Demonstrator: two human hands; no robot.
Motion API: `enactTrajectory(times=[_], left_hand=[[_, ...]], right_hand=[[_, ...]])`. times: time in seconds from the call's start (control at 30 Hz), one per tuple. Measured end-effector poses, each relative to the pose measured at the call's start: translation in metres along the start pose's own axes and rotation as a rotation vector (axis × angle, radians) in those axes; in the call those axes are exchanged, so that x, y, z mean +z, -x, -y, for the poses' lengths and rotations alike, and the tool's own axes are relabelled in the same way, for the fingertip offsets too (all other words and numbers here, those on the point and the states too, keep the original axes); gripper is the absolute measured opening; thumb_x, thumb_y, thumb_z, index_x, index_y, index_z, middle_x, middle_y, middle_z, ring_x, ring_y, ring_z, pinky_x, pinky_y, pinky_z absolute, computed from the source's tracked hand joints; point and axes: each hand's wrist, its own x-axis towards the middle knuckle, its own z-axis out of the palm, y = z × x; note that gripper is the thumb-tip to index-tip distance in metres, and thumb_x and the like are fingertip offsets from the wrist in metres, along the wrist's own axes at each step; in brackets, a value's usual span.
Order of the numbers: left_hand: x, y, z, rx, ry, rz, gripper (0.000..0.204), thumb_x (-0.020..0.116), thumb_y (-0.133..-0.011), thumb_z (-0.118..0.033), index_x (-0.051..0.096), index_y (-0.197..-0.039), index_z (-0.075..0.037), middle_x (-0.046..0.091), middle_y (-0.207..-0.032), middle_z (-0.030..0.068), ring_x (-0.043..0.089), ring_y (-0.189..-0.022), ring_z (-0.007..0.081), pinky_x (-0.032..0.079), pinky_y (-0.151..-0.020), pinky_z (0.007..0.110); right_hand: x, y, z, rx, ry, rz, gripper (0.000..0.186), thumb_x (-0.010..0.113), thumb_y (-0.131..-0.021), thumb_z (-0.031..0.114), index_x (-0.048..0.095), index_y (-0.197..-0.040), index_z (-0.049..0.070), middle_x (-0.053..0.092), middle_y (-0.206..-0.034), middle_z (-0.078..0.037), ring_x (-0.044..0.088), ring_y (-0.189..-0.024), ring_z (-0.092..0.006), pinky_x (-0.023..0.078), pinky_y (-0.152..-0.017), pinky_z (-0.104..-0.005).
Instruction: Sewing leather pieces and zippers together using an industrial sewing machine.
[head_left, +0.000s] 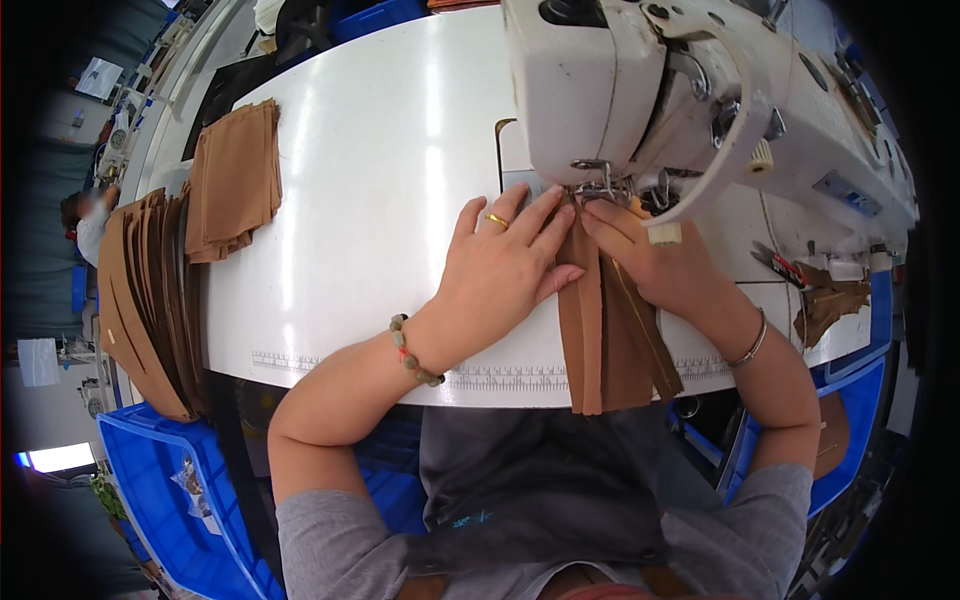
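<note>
Brown fabric (592, 345) runs in folded layers from the presser foot (602, 190) of a white sewing machine (585, 90) down over the table's front edge. A dark strip with a thin golden line lies along its right side. My left hand (503, 258) rests on the fabric's left edge and the table, its fingers stretched out and spread toward the foot. On the other side, my right hand (655, 255) has its fingers bent over the fabric close to the foot, gripping its edge. The right thumb and the needle point are hidden.
Brown fabric pieces (237, 170) lie stacked at the table's far left, beside a thick hanging bundle (150, 290). Red-handled snips (780, 265) and brown scraps (833, 303) lie at right. Blue bins (165, 490) stand below on both sides. Another person (92, 225) sits far left.
</note>
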Motion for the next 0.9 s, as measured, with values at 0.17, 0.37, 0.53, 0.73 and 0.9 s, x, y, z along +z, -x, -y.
enactTrajectory(times=[0.17, 0.37, 0.53, 0.73, 0.9], left_hand=[[-0.021, 0.037, -0.027, 0.239, -0.078, 0.043, 0.048, 0.073, -0.091, -0.028, 0.069, -0.134, -0.008, 0.066, -0.139, 0.0107, 0.063, -0.127, 0.0306, 0.051, -0.103, 0.045], [-0.04, 0.097, -0.074, 0.29, 0.034, 0.005, 0.034, 0.069, -0.089, -0.015, 0.076, -0.121, -0.005, 0.073, -0.131, 0.0138, 0.067, -0.122, 0.0267, 0.056, -0.094, 0.036], [-0.041, 0.111, -0.079, 0.275, 0.074, -0.06, 0.025, 0.073, -0.088, -0.013, 0.08, -0.111, -0.008, 0.076, -0.126, 0.0073, 0.07, -0.118, 0.0249, 0.057, -0.09, 0.033], [-0.045, 0.082, -0.053, 0.106, 0.287, -0.032, 0.037, 0.075, -0.074, -0.006, 0.077, -0.112, -0.008, 0.075, -0.119, 0.0033, 0.072, -0.11, 0.0232, 0.057, -0.084, 0.034], [-0.022, 0.019, -0.022, 0.072, 0.073, -0.033, 0.057, 0.081, -0.087, -0.038, 0.068, -0.132, -0.005, 0.067, -0.137, 0.0068, 0.063, -0.124, 0.0277, 0.053, -0.093, 0.04]], right_hand=[[-0.012, 0.004, 0.008, -0.12, -0.009, -0.025, 0.041, 0.063, -0.089, 0.011, 0.07, -0.13, 0.01, 0.066, -0.14, -0.01, 0.065, -0.128, -0.0277, 0.055, -0.099, -0.0409], [-0.038, 0.038, 0.047, -0.269, -0.071, 0.074, 0.038, 0.063, -0.093, 0.021, 0.07, -0.127, 0.006, 0.064, -0.141, -0.014, 0.058, -0.136, -0.0293, 0.043, -0.115, -0.0494], [-0.05, 0.068, 0.089, -0.265, -0.164, 0.153, 0.046, 0.062, -0.093, 0.025, 0.067, -0.132, 0.002, 0.062, -0.144, -0.017, 0.058, -0.135, -0.0328, 0.044, -0.115, -0.0507], [-0.05, 0.082, 0.103, -0.268, -0.13, 0.171, 0.052, 0.06, -0.093, 0.028, 0.064, -0.136, -0.001, 0.06, -0.148, -0.02, 0.057, -0.137, -0.0361, 0.043, -0.116, -0.0511], [-0.051, 0.081, 0.106, -0.241, -0.175, 0.175, 0.053, 0.061, -0.096, 0.032, 0.064, -0.136, -0.002, 0.06, -0.147, -0.022, 0.057, -0.136, -0.0379, 0.043, -0.115, -0.0514]])
